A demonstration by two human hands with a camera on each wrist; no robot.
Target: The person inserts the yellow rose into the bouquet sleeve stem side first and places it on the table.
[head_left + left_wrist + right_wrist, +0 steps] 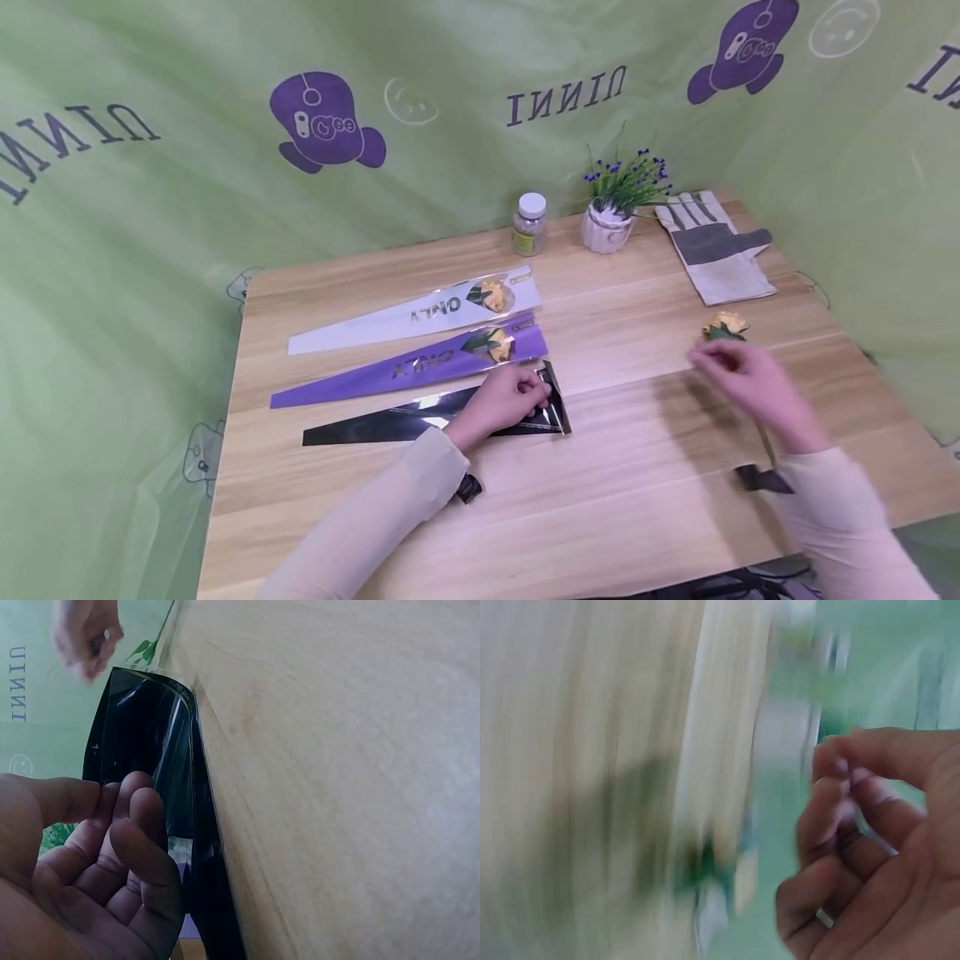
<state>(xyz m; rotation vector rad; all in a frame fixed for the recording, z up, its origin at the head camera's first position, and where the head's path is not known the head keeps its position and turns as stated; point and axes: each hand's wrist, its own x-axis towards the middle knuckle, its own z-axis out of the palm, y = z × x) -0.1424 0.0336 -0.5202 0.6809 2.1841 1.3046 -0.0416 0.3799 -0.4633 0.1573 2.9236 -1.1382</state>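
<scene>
A black flower sleeve [390,421] lies on the wooden table, its wide mouth facing right. My left hand [506,404] pinches that wide end between thumb and finger; in the left wrist view the black film [142,712] stands gaping above the fingertips. At the right, a yellow rose [727,323] with green leaves lies with its stem toward the front edge. Over the rose, just in front of its bloom, is my right hand [753,383]. Its fingers are loosely bent, and nothing shows between them in the blurred right wrist view.
Behind the black sleeve lie a purple sleeve [352,379] and a white sleeve [360,329], each with a yellow rose inside. A lidded jar [529,225], a potted plant [607,227] and work gloves [716,250] stand or lie along the back. Green cloth [450,167] hangs behind.
</scene>
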